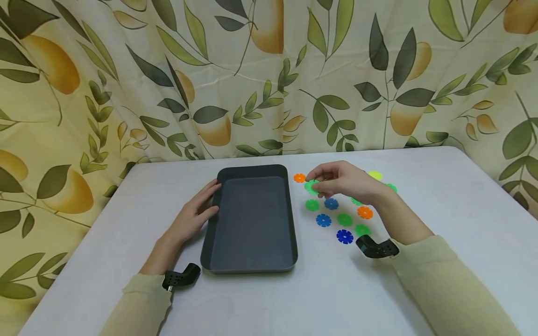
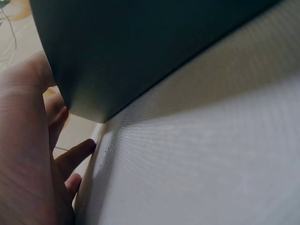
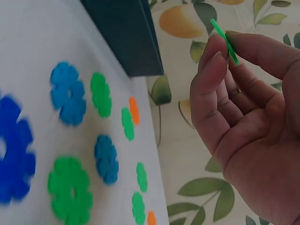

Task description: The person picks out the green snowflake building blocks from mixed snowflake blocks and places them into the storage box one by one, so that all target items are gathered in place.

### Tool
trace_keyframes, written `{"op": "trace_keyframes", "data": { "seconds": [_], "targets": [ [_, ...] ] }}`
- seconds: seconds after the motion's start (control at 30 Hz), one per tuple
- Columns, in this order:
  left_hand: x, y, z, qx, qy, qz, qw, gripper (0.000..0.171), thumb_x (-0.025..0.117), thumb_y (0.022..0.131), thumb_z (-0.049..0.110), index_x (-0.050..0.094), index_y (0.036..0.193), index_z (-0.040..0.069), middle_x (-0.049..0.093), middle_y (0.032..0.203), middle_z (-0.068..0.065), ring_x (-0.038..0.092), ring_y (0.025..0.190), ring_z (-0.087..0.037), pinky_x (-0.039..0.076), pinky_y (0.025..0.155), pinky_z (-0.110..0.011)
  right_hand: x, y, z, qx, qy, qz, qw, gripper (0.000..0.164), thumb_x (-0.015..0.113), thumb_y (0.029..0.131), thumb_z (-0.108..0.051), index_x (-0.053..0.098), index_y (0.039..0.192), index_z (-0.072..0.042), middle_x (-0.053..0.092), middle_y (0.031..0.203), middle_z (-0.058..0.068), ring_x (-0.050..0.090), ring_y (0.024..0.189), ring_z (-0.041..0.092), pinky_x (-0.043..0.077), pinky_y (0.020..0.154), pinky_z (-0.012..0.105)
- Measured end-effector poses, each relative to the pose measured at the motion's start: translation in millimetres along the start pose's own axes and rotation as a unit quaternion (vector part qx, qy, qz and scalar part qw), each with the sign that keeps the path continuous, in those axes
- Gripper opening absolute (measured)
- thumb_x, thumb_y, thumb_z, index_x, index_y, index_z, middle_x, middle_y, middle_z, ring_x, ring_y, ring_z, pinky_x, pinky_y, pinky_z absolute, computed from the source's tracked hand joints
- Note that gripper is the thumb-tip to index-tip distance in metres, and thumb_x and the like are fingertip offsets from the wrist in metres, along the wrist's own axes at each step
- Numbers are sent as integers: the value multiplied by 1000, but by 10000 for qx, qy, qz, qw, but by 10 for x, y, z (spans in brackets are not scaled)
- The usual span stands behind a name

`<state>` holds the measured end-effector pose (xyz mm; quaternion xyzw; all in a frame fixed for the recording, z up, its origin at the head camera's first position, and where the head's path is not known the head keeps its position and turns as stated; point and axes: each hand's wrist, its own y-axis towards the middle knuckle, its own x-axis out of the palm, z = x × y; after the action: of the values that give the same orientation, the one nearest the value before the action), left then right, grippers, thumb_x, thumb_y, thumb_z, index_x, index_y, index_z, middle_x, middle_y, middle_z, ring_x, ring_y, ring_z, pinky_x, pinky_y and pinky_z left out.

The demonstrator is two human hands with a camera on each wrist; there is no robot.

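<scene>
A dark grey rectangular tray (image 1: 254, 224) lies on the white table, bare inside. My left hand (image 1: 191, 219) rests against its left side, thumb and fingertips touching the rim; in the left wrist view, fingers (image 2: 75, 157) extend along the table beside the tray wall (image 2: 140, 47). Above the table to the tray's right, my right hand (image 1: 342, 179) pinches a green notched disc (image 3: 226, 43) edge-on between thumb and fingertips. Several flower-shaped plastic discs lie flat below and around it, among them a dark blue disc (image 1: 344, 236), a green disc (image 1: 312, 205) and an orange disc (image 1: 300, 178).
A yellow disc (image 1: 375, 175) and another orange disc (image 1: 365, 213) lie around the right forearm, which partly covers some pieces. Behind the white table (image 1: 252, 303) hangs a leaf-and-fruit patterned curtain (image 1: 260, 93). Each wrist wears a black camera band.
</scene>
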<state>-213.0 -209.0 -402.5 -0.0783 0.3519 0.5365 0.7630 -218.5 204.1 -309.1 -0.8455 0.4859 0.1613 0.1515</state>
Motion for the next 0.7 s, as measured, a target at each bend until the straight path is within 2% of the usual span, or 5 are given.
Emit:
{"op": "trace_keyframes", "data": {
  "seconds": [0.13,0.3,0.47,0.53,0.7],
  "targets": [
    [0,0,18,-145,150,26,9998,57,57,102,19,39,156,12,24,166,-3,18,152,-22,17,120,-55,74,165,-60,-103,312,2,9995,33,67,95,-11,63,122,6,65,91,16,62,88,43,58,79,39],
    [-5,1,9,-183,211,15,9996,57,57,103,21,39,157,14,24,166,0,18,152,-22,16,119,-56,162,319,-147,-193,481,-86,9986,33,66,96,-10,63,124,6,65,91,14,64,84,31,57,77,38],
    [-3,4,-1,-158,194,23,9997,57,57,103,21,39,157,14,24,166,2,18,152,-22,16,119,-56,253,463,-215,-213,535,-126,9983,31,66,97,-12,64,124,4,67,94,14,63,89,37,57,80,42],
    [-1,4,-1,-156,165,26,9997,57,57,103,21,39,157,15,24,166,2,18,152,-22,16,119,-56,304,513,-240,-202,608,-132,9979,31,66,96,-13,64,123,3,68,95,13,63,92,40,58,80,41],
    [2,5,3,-176,160,25,9997,58,57,103,22,39,157,17,24,166,1,18,152,-21,16,119,-56,453,635,-301,-227,878,-196,9957,30,67,95,-10,65,121,4,68,95,13,64,89,38,58,78,35]
  ]
}}
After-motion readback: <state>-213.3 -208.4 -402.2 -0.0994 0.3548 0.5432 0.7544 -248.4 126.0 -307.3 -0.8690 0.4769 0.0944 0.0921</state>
